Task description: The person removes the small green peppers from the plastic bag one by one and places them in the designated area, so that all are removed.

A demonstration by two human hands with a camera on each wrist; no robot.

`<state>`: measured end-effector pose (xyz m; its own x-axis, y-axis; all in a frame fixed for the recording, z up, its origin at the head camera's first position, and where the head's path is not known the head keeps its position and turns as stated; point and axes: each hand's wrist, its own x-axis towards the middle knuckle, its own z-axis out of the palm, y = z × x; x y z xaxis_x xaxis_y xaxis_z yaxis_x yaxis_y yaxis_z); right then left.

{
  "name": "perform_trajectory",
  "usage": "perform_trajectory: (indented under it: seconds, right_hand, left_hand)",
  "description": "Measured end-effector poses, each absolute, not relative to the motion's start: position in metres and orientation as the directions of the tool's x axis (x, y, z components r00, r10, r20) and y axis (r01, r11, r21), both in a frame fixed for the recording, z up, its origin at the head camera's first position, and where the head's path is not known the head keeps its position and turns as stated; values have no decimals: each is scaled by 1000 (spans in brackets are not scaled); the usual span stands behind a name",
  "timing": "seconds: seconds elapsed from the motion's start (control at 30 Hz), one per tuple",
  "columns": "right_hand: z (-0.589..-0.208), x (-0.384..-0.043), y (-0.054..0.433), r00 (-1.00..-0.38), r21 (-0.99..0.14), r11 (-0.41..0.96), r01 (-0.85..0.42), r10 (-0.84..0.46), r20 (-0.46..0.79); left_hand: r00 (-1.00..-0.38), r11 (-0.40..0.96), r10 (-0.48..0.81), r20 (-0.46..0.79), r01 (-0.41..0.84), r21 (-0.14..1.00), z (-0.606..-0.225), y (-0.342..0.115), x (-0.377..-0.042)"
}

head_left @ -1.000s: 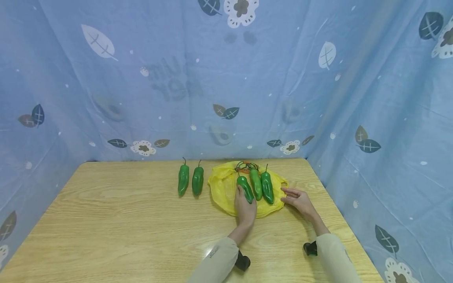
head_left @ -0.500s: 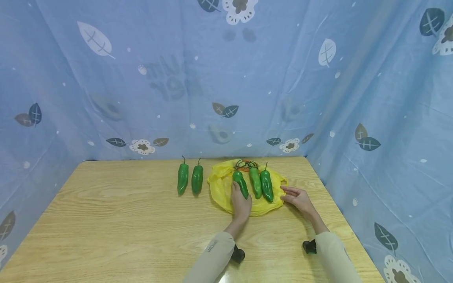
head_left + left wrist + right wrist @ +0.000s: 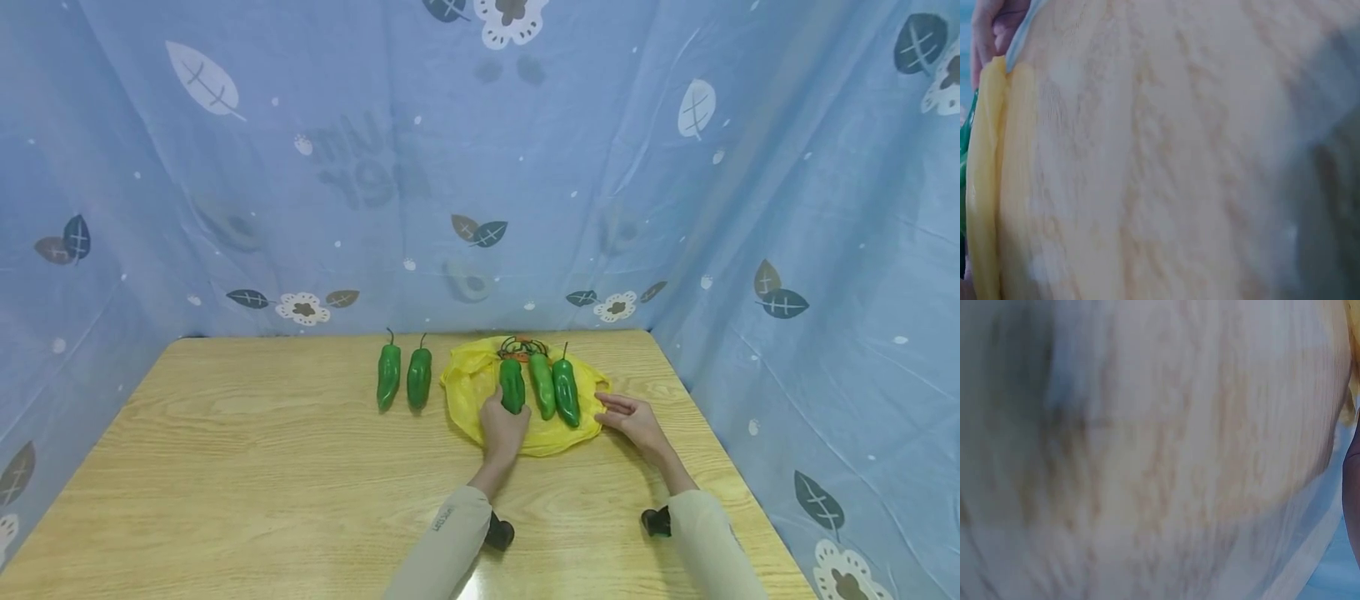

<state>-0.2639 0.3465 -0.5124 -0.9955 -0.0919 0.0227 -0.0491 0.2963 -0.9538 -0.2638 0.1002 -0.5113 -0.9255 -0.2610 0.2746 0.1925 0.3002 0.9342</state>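
Observation:
In the head view my left hand (image 3: 504, 427) grips a green chili pepper (image 3: 512, 387) between thumb and fingers, over the left half of a flat yellow plastic bag (image 3: 468, 400). To the right of it, a lighter green pepper (image 3: 542, 387) and a dark green pepper (image 3: 566, 392) lie side by side on the bag, stems pointing away. My right hand (image 3: 633, 422) is at the bag's right edge, fingers fairly straight, with fingertips and thumb at the plastic. In the left wrist view, the bag's edge (image 3: 988, 181) shows along the left side.
Two more green peppers, a left one (image 3: 388, 377) and a right one (image 3: 419, 378), lie on the wooden table (image 3: 262, 450) left of the bag. Dark and orange lines (image 3: 522, 348) mark the bag's far side. A blue patterned curtain (image 3: 360, 167) surrounds the table's back and sides.
My left hand has shifted a little to the left with the pepper, which now stands straighter and farther from the lighter pepper. The right hand has stayed at the bag's edge.

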Motion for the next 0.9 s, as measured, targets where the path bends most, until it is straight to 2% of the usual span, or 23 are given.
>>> perform_trajectory:
  seconds: [0.17,0.5,0.63,0.9]
  right_hand:
    - [-514,-266,344,-996,-954,295,-43,-86,19]
    - [-515,-266,342,-998,-954,299,-24,-65,5]
    - [-514,-265,343,-997,-955,295,-31,-74,9]
    - [-513,-262,347,-997,-949,315,-19,-82,-7]
  left_hand:
    - [-919,260,-324,225,142,955,-511,98,-262]
    - [-902,83,-384,197,179,980,-499,91,-256]
    - [-901,57,-398,172,163,985,-491,87,-251]
    - [-898,41,-392,200,200,979,-477,76,-240]
